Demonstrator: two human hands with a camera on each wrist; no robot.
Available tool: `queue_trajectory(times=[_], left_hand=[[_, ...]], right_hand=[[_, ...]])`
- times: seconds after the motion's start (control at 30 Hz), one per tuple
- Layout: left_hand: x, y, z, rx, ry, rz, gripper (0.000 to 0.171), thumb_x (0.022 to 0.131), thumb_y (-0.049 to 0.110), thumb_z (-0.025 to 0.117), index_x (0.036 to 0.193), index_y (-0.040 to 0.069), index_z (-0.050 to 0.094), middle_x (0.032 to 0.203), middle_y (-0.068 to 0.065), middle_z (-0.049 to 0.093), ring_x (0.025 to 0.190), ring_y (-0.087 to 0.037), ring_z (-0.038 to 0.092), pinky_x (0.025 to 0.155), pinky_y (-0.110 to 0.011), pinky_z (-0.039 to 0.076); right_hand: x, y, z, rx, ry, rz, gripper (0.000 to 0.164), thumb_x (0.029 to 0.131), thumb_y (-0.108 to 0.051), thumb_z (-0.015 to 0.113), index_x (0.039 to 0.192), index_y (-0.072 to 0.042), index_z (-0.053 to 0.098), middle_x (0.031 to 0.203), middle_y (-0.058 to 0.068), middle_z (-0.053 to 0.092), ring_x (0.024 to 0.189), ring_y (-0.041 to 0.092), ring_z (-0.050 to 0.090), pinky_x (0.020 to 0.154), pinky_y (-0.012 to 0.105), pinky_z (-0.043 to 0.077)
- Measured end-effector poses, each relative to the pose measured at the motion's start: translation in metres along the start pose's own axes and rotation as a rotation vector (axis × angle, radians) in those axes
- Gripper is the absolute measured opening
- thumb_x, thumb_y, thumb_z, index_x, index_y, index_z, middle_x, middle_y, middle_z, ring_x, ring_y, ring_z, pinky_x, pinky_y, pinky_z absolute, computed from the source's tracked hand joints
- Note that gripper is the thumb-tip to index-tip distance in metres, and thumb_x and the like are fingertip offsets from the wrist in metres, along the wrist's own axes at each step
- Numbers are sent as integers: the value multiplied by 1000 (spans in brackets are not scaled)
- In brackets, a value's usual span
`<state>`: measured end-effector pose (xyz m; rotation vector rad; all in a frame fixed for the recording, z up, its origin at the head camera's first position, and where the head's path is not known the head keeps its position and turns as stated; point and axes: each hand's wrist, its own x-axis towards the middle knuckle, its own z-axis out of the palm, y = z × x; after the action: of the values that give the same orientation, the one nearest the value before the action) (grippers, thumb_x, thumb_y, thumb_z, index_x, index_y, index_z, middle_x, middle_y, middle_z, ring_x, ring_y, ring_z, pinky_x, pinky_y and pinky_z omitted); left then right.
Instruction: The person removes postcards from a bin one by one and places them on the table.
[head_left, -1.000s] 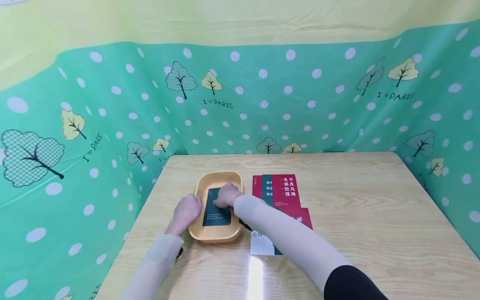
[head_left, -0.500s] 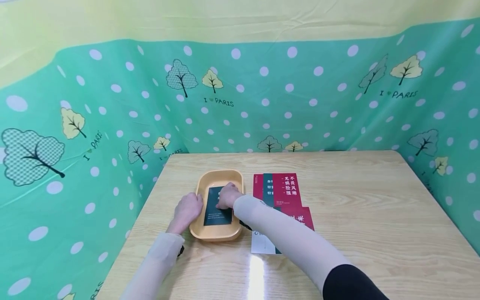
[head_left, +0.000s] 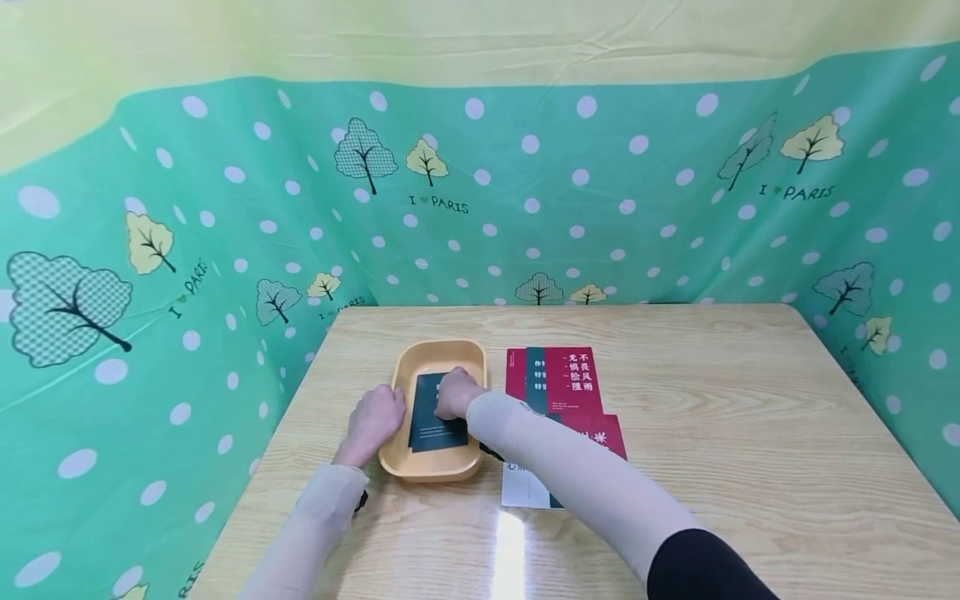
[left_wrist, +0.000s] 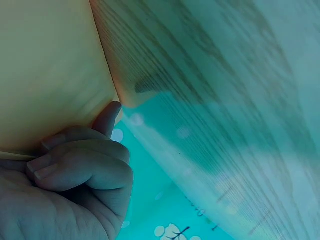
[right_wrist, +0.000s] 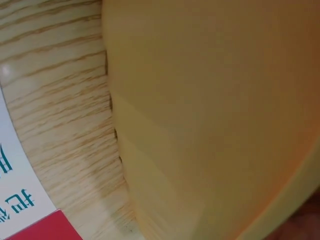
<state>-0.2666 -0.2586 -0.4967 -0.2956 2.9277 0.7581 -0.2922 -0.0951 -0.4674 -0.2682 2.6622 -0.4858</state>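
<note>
My left hand (head_left: 378,418) grips the left rim of an orange-yellow plastic tray (head_left: 435,479). In the left wrist view its fingers (left_wrist: 75,167) are curled against the tray's outer wall. My right hand (head_left: 456,393) reaches down inside the tray and holds a dark green card (head_left: 437,435) with white print by its right side. This card lies slightly askew over another dark card (head_left: 415,412), whose left edge peeks out below it. The right wrist view is mostly filled by the tray's outer wall (right_wrist: 210,110); only a sliver of the hand shows there.
Several red, green and white printed cards (head_left: 576,379) lie overlapping just right of the tray, partly hidden under my right forearm. A wooden table (head_left: 712,400) bears everything. Green polka-dot cloth (head_left: 480,225) hangs behind and along both sides.
The upper green card has shifted slightly right and turned within the tray, so the dark edge of another card shows beneath it. My left hand has stayed on the rim.
</note>
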Motion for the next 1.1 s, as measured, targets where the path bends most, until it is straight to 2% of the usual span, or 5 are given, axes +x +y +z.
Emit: queue_trajectory(times=[0.23, 0.53, 0.67, 0.87, 1.1], left_hand=[[0, 0, 1, -5, -5, -11, 40, 110, 27, 38, 88, 1, 59, 73, -14, 58, 59, -24, 62, 49, -35, 48], [-1, 0, 1, -2, 2, -20, 40, 110, 27, 38, 86, 2, 59, 72, -14, 58, 58, -24, 61, 49, -34, 48], [-1, -1, 1, -5, -2, -14, 41, 110, 27, 38, 86, 2, 59, 72, -14, 59, 58, -24, 61, 49, -35, 48], [2, -1, 1, -10, -7, -18, 42, 110, 29, 37, 89, 1, 60, 73, -14, 60, 59, -24, 63, 49, -34, 50], [3, -3, 2, 5, 13, 20, 43, 110, 28, 38, 86, 1, 61, 72, -15, 60, 60, -26, 62, 50, -37, 49]], right_hand=[[-6, 0, -1, 8, -8, 10, 74, 90, -52, 82, 138, -1, 58, 128, 13, 54, 101, 22, 59, 95, 38, 57], [-7, 1, -1, -38, 23, -68, 59, 87, -42, 88, 125, -2, 67, 132, 16, 52, 97, 20, 61, 94, 34, 57], [-4, 3, -6, -92, 48, -134, 58, 91, -26, 85, 131, 7, 59, 125, 18, 53, 86, 19, 65, 78, 29, 61], [1, 6, -19, 121, 3, -101, 25, 92, 0, 71, 116, 3, 64, 96, 11, 62, 64, 18, 62, 51, 25, 52], [1, 10, -30, 400, -30, -77, 27, 96, -5, 76, 117, 2, 61, 78, 12, 66, 65, 25, 70, 59, 31, 58]])
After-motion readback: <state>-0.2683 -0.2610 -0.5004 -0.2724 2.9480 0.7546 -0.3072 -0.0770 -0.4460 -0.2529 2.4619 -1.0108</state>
